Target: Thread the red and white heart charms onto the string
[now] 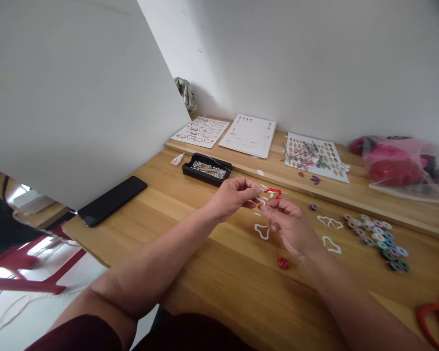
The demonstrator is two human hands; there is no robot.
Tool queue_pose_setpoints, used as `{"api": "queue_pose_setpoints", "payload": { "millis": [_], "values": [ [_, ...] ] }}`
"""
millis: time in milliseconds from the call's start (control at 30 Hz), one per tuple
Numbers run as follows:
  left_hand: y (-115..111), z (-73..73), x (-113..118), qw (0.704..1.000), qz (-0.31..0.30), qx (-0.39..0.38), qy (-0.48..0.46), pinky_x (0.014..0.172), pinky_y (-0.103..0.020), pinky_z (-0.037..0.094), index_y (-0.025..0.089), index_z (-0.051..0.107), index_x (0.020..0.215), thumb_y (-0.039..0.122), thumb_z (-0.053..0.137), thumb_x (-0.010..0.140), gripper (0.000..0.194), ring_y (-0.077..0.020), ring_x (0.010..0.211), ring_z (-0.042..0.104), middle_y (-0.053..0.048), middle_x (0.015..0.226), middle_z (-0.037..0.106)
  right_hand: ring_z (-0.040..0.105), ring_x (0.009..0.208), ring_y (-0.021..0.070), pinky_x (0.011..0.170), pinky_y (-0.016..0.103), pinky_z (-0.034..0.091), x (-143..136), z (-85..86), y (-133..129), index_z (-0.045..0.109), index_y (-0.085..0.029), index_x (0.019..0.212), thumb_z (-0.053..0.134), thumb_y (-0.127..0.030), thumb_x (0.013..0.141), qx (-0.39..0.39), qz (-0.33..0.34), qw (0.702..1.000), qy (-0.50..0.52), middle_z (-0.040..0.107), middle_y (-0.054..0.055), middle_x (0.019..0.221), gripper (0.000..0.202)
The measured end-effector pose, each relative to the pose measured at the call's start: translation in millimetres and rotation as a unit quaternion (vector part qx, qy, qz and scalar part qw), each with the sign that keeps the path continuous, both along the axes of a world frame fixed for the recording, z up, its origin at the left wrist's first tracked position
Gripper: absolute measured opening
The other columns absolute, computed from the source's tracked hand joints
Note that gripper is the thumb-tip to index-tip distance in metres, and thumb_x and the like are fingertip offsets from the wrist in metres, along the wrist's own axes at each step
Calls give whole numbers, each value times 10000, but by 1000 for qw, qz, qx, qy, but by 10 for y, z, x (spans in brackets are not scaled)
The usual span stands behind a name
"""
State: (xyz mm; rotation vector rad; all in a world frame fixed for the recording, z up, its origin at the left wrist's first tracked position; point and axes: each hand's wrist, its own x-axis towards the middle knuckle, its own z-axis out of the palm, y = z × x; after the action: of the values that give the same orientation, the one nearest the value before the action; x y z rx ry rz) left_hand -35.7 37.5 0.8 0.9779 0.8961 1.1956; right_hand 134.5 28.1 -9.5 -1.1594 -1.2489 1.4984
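Observation:
Both my hands are raised over the middle of the desk, fingers pinched around a small petal-shaped cutout frame (274, 191), red along one part and white along another. My left hand (237, 196) grips its left side between thumb and fingertips. From the lower right, my right hand (285, 222) pinches the white part; its fingers hide some of it. Whether a thread runs between the hands is too fine to tell. Below lies a bobbin of red thread (283, 263). A white cutout frame (262, 231) rests just left of my right hand, and another white frame (331, 244) to its right.
A black tray of beads (207, 168), a small glue bottle (177, 159) and a black phone (112, 200) lie left. Several coloured thread bobbins (379, 237) and red-handled pliers (437, 321) are right. Punched sheets (247, 136) and a pink bag (398, 163) line the raised back ledge.

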Motion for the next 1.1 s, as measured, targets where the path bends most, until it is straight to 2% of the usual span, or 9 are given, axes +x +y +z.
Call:
{"api": "queue_pose_setpoints", "payload": {
  "millis": [200, 367, 500, 667, 867, 1000, 1100],
  "values": [
    [19, 3, -4, 998, 34, 19, 44, 612, -216, 517, 123, 638, 781, 262, 756, 756, 184, -71, 613, 605, 15, 714, 631, 306, 505, 100, 501, 281, 237, 57, 66, -42, 691, -208, 738, 704, -366, 834, 155, 13, 976, -153, 417, -54, 533, 185],
    [23, 9, -15, 993, 27, 34, 108, 601, -212, 499, 114, 641, 780, 235, 727, 778, 149, -64, 564, 576, 13, 648, 624, 297, 487, 98, 488, 277, 228, 90, 192, -82, 690, -208, 776, 657, -334, 873, 222, 8, 953, -206, 379, -63, 513, 162],
    [-14, 21, -2, 986, -18, 55, 158, 551, -192, 446, 111, 651, 756, 250, 741, 767, 166, -65, 549, 554, 5, 610, 626, 323, 495, 96, 487, 270, 250, 157, 279, -55, 703, -208, 788, 674, -320, 856, 247, -13, 944, -220, 446, -50, 534, 134],
    [-53, 38, 18, 989, -95, 28, 108, 579, -203, 486, 120, 662, 744, 263, 786, 723, 190, -64, 565, 566, 10, 650, 634, 350, 488, 98, 470, 272, 251, 271, 311, 76, 711, -217, 758, 718, -345, 811, 208, -18, 959, -193, 528, -30, 555, 139],
    [-45, -6, 4, 990, -132, -2, 46, 624, -237, 526, 133, 694, 793, 318, 821, 710, 240, -83, 598, 605, -3, 684, 656, 351, 483, 73, 447, 250, 235, 289, 278, 175, 705, -210, 720, 827, -412, 647, 62, 10, 996, -64, 565, -19, 636, 247],
    [-59, 17, 24, 993, -117, -19, 7, 617, -236, 514, 128, 685, 766, 325, 844, 683, 266, -97, 623, 626, -11, 705, 661, 313, 462, 55, 433, 235, 187, 225, 208, 164, 690, -206, 707, 875, -360, 551, -27, -3, 1000, 10, 540, -37, 599, 287],
    [-61, 33, 47, 996, -83, -21, -12, 627, -240, 507, 127, 667, 740, 335, 848, 675, 283, -92, 616, 617, -11, 705, 661, 237, 434, 42, 429, 234, 147, 149, 128, 123, 691, -206, 702, 873, -317, 544, -54, 5, 997, 48, 472, -69, 524, 265]
  ]
}}
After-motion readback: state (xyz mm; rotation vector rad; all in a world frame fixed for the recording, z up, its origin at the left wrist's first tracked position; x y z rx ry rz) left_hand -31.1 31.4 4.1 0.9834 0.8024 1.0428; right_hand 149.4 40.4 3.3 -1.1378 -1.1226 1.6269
